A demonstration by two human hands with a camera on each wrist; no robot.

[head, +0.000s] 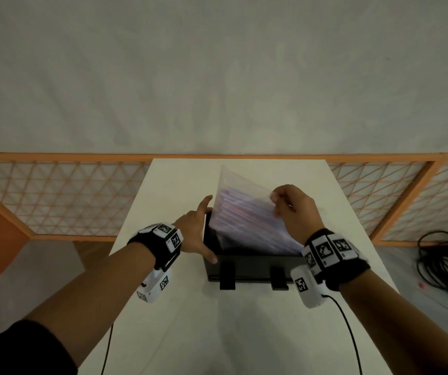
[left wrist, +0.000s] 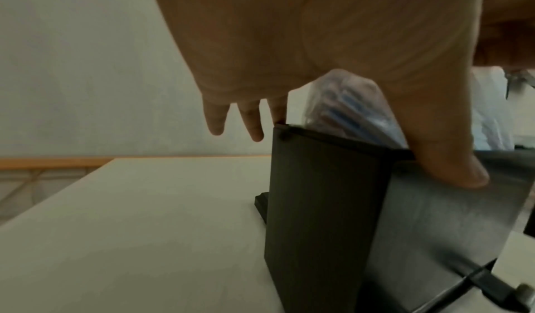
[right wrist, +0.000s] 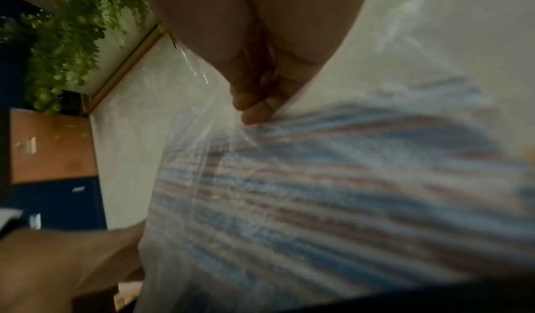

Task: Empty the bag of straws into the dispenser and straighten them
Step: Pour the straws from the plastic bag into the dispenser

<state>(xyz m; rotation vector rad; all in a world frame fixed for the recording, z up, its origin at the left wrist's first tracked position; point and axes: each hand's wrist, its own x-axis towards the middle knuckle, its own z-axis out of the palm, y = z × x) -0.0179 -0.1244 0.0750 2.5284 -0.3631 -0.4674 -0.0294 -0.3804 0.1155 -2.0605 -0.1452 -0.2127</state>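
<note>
A black box-shaped straw dispenser (head: 244,266) stands open-topped in the middle of the white table (head: 179,185). A clear plastic bag (head: 244,209) of red- and blue-striped straws leans into its top, tilted up toward the back left. My right hand (head: 278,203) pinches the bag's upper right edge; in the right wrist view its fingertips (right wrist: 254,110) hold the film just above the straws (right wrist: 318,192). My left hand (head: 199,231) rests against the dispenser's left wall with straight fingers. Its thumb (left wrist: 451,162) presses on the front corner of the dispenser (left wrist: 324,203), beside the bag (left wrist: 347,103).
Two black brackets (head: 227,278) stick out of the dispenser's front. An orange lattice fence (head: 68,198) runs behind the table. A coil of black cable (head: 444,266) lies on the floor to the right. Green plants (right wrist: 66,32) hang in the right wrist view.
</note>
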